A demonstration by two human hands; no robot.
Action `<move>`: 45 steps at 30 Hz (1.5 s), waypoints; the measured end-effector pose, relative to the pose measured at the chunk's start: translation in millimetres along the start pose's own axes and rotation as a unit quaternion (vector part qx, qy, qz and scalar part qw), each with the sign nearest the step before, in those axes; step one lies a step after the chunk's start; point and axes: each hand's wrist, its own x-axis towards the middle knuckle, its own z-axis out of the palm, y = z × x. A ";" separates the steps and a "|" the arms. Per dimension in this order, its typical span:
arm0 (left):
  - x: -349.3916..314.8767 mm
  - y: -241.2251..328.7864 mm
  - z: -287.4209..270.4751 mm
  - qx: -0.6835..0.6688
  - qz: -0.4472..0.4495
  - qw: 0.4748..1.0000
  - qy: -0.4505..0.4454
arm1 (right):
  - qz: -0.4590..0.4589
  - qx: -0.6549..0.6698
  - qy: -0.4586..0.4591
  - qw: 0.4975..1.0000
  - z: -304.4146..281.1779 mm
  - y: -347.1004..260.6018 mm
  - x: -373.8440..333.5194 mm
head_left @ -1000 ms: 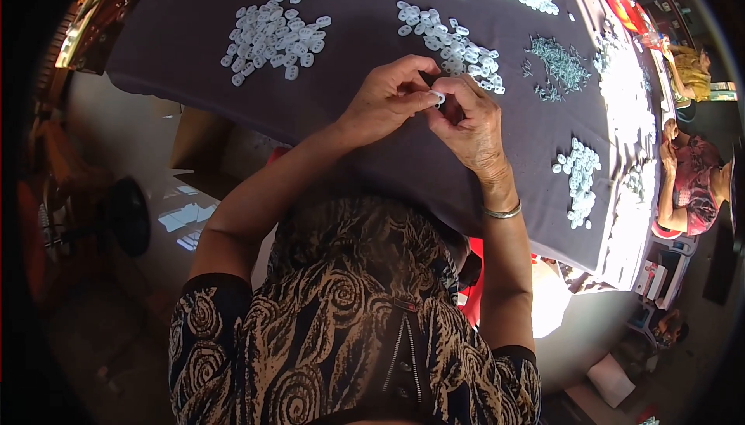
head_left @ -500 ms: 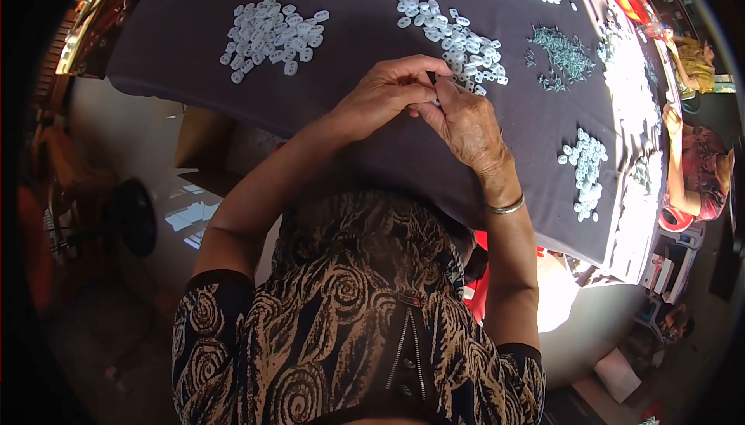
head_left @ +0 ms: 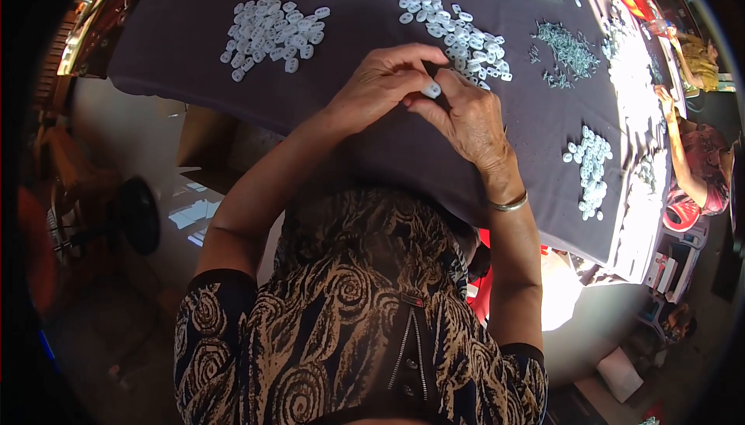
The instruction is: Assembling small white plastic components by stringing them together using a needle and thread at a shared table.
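The left hand (head_left: 380,83) pinches a small white piece (head_left: 433,90) above the table (head_left: 535,138), inside its near edge; the right hand (head_left: 472,122) curls around it, whether gripping I cannot tell. A loosened pinch could drop it; a forward nudge could scatter the white pile (head_left: 467,43) just beyond

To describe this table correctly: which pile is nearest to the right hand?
The white pile just beyond the right hand: in this view, the hand overlaps its near end, while the other piles lie apart.
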 end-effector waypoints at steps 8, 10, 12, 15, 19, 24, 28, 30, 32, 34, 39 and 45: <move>8.4 -8.6 -91.3 0.439 0.141 0.842 0.278 | 0.153 0.010 0.129 0.980 0.4 18.3 -3.5; 5.8 -6.5 -106.1 0.493 0.141 0.798 0.316 | 0.204 0.110 0.238 0.943 -1.3 22.6 -1.9; 6.7 -3.4 -111.3 0.576 0.256 0.672 0.390 | 0.237 0.115 0.238 0.935 -6.4 28.2 -2.4; 6.3 -3.9 -93.3 0.491 0.242 0.760 0.349 | 0.259 0.133 0.281 0.915 -10.7 45.8 -2.0; 9.0 -13.8 -43.8 0.362 0.160 0.901 0.179 | 0.293 0.137 0.247 0.913 -16.1 57.1 -7.1; 8.1 -19.2 -13.7 0.466 0.188 0.854 0.135 | 0.117 0.034 0.157 0.980 -11.2 40.0 -2.8; 11.1 -24.7 -9.9 0.482 0.216 0.840 0.123 | 0.035 -0.062 0.091 0.993 1.4 19.3 4.1; 11.2 -25.5 -8.2 0.479 0.223 0.840 0.124 | 0.033 -0.062 0.075 0.995 2.9 16.5 4.2; 10.4 -27.3 -7.5 0.468 0.236 0.844 0.116 | 0.027 -0.094 0.067 0.993 5.4 15.7 3.5; 11.1 -27.9 -6.5 0.460 0.236 0.848 0.114 | 0.032 -0.070 0.060 0.995 3.6 16.2 1.7; 9.6 -28.3 -9.1 0.463 0.249 0.844 0.106 | 0.038 -0.006 0.034 0.999 -0.4 14.1 0.4; 12.9 -29.6 -8.2 0.493 0.259 0.822 0.119 | 0.073 0.023 0.073 0.994 1.5 17.0 0.2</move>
